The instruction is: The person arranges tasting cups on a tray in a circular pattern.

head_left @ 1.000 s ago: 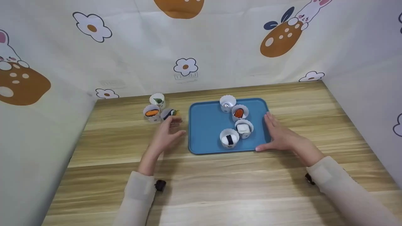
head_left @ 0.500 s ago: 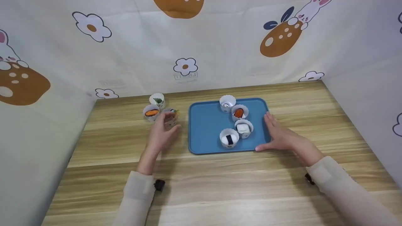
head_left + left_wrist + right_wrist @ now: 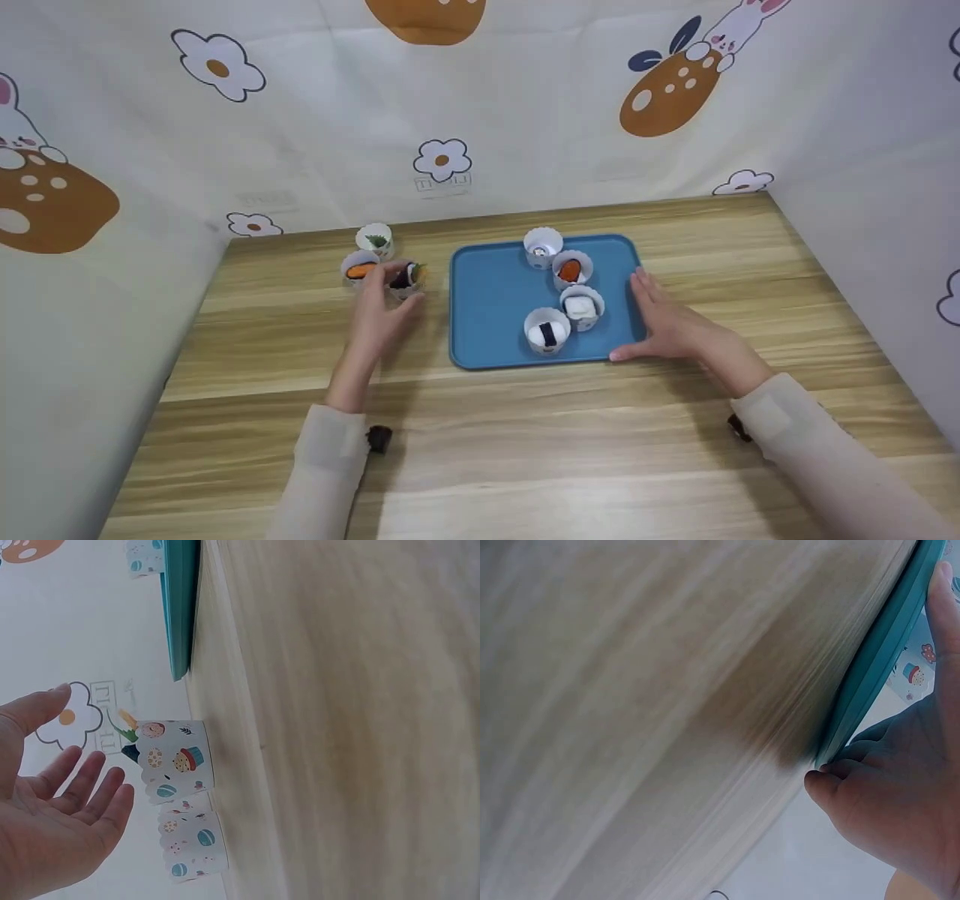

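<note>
My left hand [image 3: 373, 315] hovers over a paper cup [image 3: 176, 759] holding a dark sushi roll [image 3: 403, 277] with green and orange filling. In the left wrist view its relaxed fingers are apart from the cup. Beside that cup stand a cup with an orange-topped sushi piece [image 3: 362, 270] and a cup with a green leaf [image 3: 377, 241]. My right hand [image 3: 671, 328] rests against the right end of a blue tray [image 3: 487, 300], its thumb at the front edge and fingers along the side. The tray's rim [image 3: 870, 671] also shows in the right wrist view.
On the tray's right half stand cups holding a small whitish piece [image 3: 540, 252], a red-topped piece [image 3: 571, 271], a white piece [image 3: 580, 307] and a white piece with a black band [image 3: 548, 334]. A patterned cloth [image 3: 337, 135] hangs behind the wooden table [image 3: 525, 442].
My left hand has shifted slightly left and back over the cup with the sushi roll, so the roll now shows between thumb and fingers. My right hand and the tray have stayed put.
</note>
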Motion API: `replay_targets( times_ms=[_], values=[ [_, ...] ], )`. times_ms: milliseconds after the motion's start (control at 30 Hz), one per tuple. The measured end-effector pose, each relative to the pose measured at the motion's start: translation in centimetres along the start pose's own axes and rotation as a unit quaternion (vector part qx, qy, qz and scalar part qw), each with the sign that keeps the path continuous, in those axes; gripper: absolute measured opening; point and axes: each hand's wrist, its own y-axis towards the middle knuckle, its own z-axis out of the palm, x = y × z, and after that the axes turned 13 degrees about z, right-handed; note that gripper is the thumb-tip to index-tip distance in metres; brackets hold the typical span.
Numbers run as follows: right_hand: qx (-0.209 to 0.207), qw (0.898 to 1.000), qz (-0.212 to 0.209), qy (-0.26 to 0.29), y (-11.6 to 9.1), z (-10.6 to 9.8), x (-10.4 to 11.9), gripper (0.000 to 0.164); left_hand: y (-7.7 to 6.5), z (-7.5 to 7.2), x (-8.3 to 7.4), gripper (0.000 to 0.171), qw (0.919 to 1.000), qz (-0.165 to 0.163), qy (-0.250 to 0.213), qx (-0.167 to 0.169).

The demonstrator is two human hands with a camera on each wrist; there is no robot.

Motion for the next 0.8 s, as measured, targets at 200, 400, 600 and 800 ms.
replay_targets(
  times_ms=[200,400,600,800],
  values=[
    [0.0,1.0,0.0,0.001,0.03,0.02,-0.04,0.138,0.21,0.06,0.17,0.053,0.9999,0.0,0.017,0.001],
    [0.003,1.0,0.003,0.002,0.0,-0.03,0.04,0.138,0.48,0.05,0.25,0.055,0.9995,-0.013,0.027,0.005],
    [0.004,1.0,0.005,-0.001,-0.05,-0.06,0.06,0.138,0.74,0.05,0.63,0.059,0.9991,-0.034,0.023,0.01],
    [0.002,1.0,0.007,-0.003,-0.07,0.01,0.02,0.139,0.97,-0.01,0.81,0.062,0.9985,-0.045,0.026,0.02]
  ],
)
